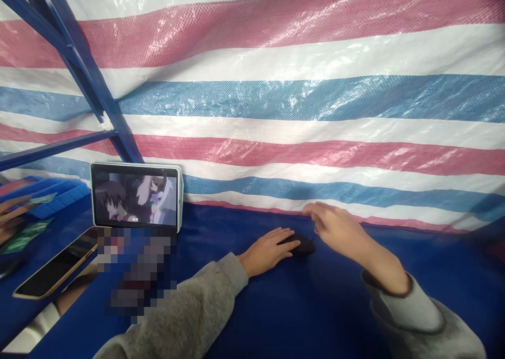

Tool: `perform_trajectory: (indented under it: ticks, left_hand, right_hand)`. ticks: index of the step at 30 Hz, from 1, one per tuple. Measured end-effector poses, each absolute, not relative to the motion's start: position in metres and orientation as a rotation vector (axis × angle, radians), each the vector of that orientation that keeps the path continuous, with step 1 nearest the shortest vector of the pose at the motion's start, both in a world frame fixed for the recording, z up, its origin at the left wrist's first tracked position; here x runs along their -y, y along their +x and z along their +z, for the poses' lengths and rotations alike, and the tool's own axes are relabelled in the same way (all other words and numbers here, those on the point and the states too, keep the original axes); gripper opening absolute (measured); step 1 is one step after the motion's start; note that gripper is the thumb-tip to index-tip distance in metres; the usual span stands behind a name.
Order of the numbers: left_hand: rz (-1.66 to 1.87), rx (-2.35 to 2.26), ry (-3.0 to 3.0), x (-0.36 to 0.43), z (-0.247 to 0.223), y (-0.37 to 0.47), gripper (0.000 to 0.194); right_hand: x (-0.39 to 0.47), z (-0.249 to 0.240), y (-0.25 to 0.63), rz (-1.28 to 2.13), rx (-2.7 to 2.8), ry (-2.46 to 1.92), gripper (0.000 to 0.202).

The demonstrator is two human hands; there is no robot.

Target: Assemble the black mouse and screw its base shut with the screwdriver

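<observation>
A black, rounded object that looks like a computer mouse (303,244) lies on the blue table. My left hand (271,249) holds it down from the left, fingers stretched over its near side. Just above its right end, my right hand (329,226) is closed in a pinch. Below those fingers shows a small bit of red, white and blue with a thin dark tip, apparently a slim screwdriver (316,233); most of it is hidden by the hand. Whether the tip touches the mouse I cannot tell.
A phone in a pale case (136,196) stands against the striped sheet (276,101), playing a cartoon. Another phone (59,264) lies to the left. A co-worker's hand (10,217) holds green pieces near a blue bin (63,196). Blue metal bars (87,75) rise behind.
</observation>
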State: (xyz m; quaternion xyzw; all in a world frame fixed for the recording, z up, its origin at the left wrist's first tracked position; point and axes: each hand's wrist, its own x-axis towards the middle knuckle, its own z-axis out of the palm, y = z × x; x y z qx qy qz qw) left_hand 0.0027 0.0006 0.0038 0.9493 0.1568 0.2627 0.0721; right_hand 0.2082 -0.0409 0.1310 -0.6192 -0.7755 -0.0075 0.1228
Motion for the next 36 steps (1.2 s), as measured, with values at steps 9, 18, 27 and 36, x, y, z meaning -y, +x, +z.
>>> perform_trajectory:
  ticks: [9, 18, 27, 36]
  left_hand:
    - [0.772, -0.464, 2.914, 0.0010, 0.0055, 0.0032, 0.038]
    - [0.798, -0.480, 2.865, 0.0014, 0.0049, 0.0025, 0.037]
    - [0.781, -0.486, 2.859, 0.0021, 0.0078, 0.0015, 0.038]
    - [0.787, -0.510, 2.836, 0.0027, 0.0081, 0.0016, 0.037]
  right_hand:
    - [0.0416, 0.1293, 0.2049, 0.030, 2.248, -1.787, 0.034]
    - [0.0419, 0.1319, 0.2063, 0.060, 2.215, -1.788, 0.033]
    - [0.0419, 0.1294, 0.2069, 0.030, 2.204, -1.778, 0.031]
    - [0.0407, 0.1280, 0.2068, 0.015, 2.199, -1.783, 0.029]
